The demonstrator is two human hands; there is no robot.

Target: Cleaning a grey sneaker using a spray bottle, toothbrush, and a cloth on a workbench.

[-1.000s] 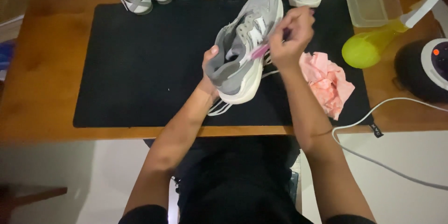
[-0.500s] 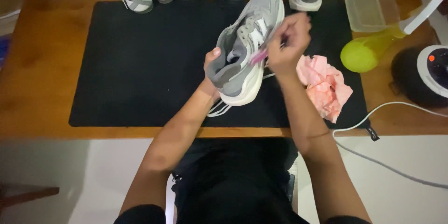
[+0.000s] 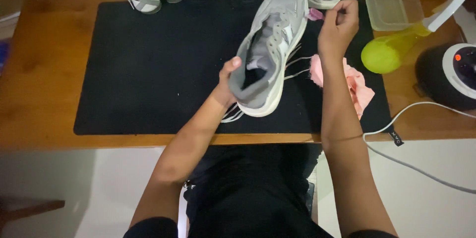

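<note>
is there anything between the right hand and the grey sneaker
Nothing visible blocks it. The right hand is raised just right of the grey sneaker, pinching a small pink item close to the sneaker's side. Only loose white laces hang in the gap below. The left hand grips the sneaker's heel.

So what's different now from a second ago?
The right hand lifted its pink brush off the side of the grey sneaker and moved away toward the toe end. The left hand still holds the sneaker by the heel. The pink cloth and green spray bottle stayed put.
</note>
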